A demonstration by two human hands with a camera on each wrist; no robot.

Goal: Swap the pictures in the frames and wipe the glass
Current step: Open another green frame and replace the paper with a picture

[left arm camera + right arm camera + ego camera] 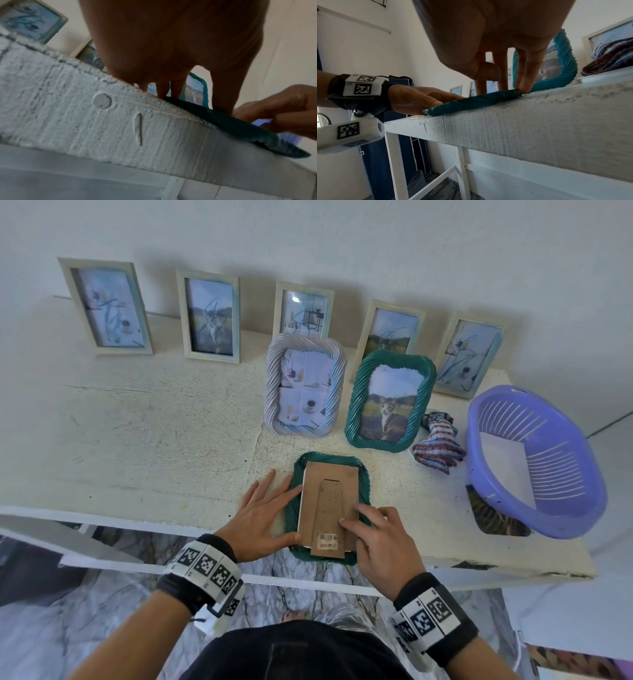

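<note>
A green twisted-rim frame [363, 487] lies face down at the table's front edge, its brown cardboard backing [329, 501] with fold-out stand facing up. My left hand [267, 508] lies flat with straight fingers on the frame's left rim. My right hand [373, 529] has bent fingers, and their tips press on the backing's lower right. In the right wrist view its fingertips [520, 86] touch down on the green frame [471, 102], with the thumb tucked behind. Two more frames stand behind: a green one [390, 402] with a cat picture and a grey one [305, 385].
Several pale rectangular frames [210, 316] lean against the wall at the back of the white table [137, 422]. A checked cloth [438, 446] lies to the right of the green cat frame. A purple plastic basket [534, 463] fills the right end.
</note>
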